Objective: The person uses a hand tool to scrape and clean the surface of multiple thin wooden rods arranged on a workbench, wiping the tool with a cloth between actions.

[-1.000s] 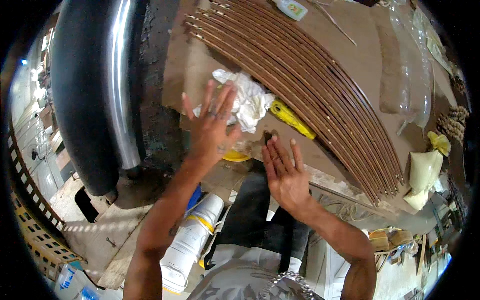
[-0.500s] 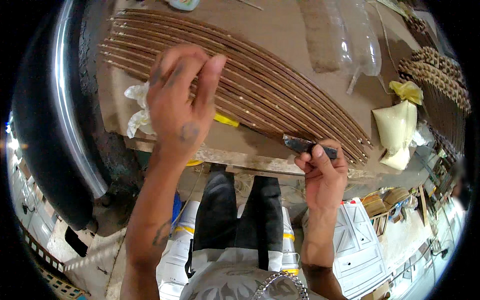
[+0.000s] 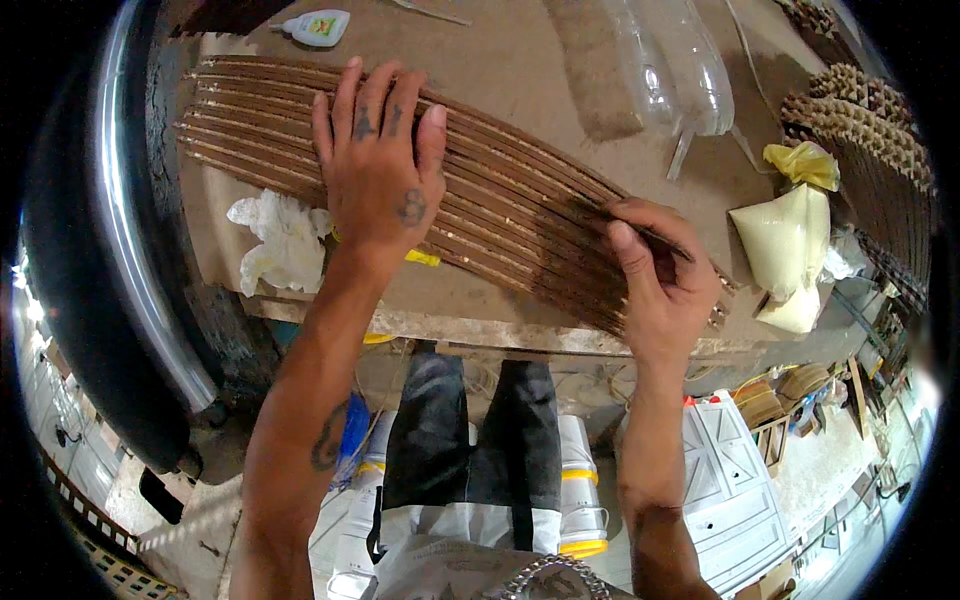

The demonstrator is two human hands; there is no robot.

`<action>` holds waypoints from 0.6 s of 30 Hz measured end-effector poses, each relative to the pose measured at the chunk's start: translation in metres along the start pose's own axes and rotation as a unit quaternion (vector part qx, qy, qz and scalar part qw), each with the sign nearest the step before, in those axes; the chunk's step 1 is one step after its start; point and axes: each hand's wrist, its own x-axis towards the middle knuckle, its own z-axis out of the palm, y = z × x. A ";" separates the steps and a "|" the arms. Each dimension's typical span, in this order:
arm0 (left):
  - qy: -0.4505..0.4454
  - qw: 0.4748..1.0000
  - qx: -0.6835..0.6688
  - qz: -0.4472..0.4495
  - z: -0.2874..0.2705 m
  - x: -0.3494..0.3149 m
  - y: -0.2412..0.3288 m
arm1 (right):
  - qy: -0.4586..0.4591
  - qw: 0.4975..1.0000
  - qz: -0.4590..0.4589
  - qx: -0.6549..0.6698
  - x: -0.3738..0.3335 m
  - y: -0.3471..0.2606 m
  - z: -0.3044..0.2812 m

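Note:
A row of long, thin brown wooden strips (image 3: 505, 215) lies side by side on the table, with pale residue along their edges. My left hand (image 3: 380, 175) rests flat across the strips, fingers spread, and holds nothing. Toward the strips' right end, my right hand (image 3: 665, 275) grips a dark flat metal blade (image 3: 664, 244) between thumb and fingers, low over the strips. Most of the blade is hidden by the fingers, and whether it touches the wood I cannot tell. Just below the left hand, a yellow tool handle (image 3: 424, 257) shows at the strips' near edge.
Crumpled white cloth or paper (image 3: 275, 240) lies left of my left wrist. A small white glue bottle (image 3: 318, 28) is at the far edge. Clear plastic bottles (image 3: 705, 90), a bag of pale yellow powder (image 3: 785, 225) and stacked strips (image 3: 860, 120) are at the right.
My left hand has come down from above the strips and flattened onto them. My right hand has moved up and over the strips, turning the blade toward them.

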 end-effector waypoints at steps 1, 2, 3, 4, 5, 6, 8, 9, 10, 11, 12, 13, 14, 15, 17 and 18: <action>-0.001 1.000 -0.002 -0.001 -0.001 0.000 0.000 | -0.007 1.000 -0.019 -0.020 0.003 -0.002 0.001; -0.002 1.000 -0.004 -0.003 -0.002 0.001 0.000 | -0.015 0.998 -0.037 -0.039 0.005 -0.003 0.002; -0.001 1.000 -0.002 -0.003 -0.002 0.001 0.000 | -0.013 0.999 -0.029 -0.043 0.006 -0.003 0.002; 0.000 1.000 -0.001 -0.003 -0.002 0.001 -0.001 | -0.011 0.999 -0.021 -0.047 0.007 -0.002 0.001; 0.000 1.000 0.001 -0.003 -0.002 0.002 -0.002 | -0.010 0.999 -0.013 -0.051 0.008 -0.002 0.001; -0.002 1.000 -0.004 -0.004 -0.001 0.002 0.000 | -0.016 0.997 -0.027 -0.065 0.010 -0.001 0.000; -0.007 1.000 -0.013 -0.005 0.002 0.002 0.002 | -0.029 0.994 -0.054 -0.093 0.012 0.000 -0.004; -0.007 1.000 -0.010 -0.005 0.000 0.002 0.001 | -0.046 0.992 -0.067 -0.100 0.012 0.001 -0.004; -0.006 1.000 -0.008 -0.004 -0.001 0.002 0.000 | -0.062 0.989 -0.080 -0.108 0.012 0.002 -0.004; -0.006 1.000 -0.006 -0.003 -0.001 0.002 -0.001 | -0.079 0.986 -0.094 -0.115 0.012 0.003 -0.003; -0.005 1.000 -0.006 -0.004 -0.002 0.002 -0.001 | -0.081 0.983 -0.099 -0.128 0.012 0.004 -0.003; -0.004 1.000 -0.005 -0.004 -0.002 0.003 -0.001 | -0.084 0.981 -0.105 -0.140 0.013 0.005 -0.002; -0.003 1.000 -0.004 -0.004 -0.002 0.004 -0.001 | -0.086 0.978 -0.110 -0.152 0.013 0.005 -0.001; -0.005 1.000 -0.006 -0.005 -0.002 0.003 -0.001 | -0.092 0.975 -0.118 -0.163 0.014 0.006 -0.001; -0.008 1.000 -0.008 -0.006 -0.001 0.003 0.000 | -0.103 0.969 -0.132 -0.182 0.015 0.006 -0.001; -0.008 1.000 -0.006 -0.007 0.000 0.002 -0.001 | -0.104 0.966 -0.153 -0.180 0.014 0.007 0.000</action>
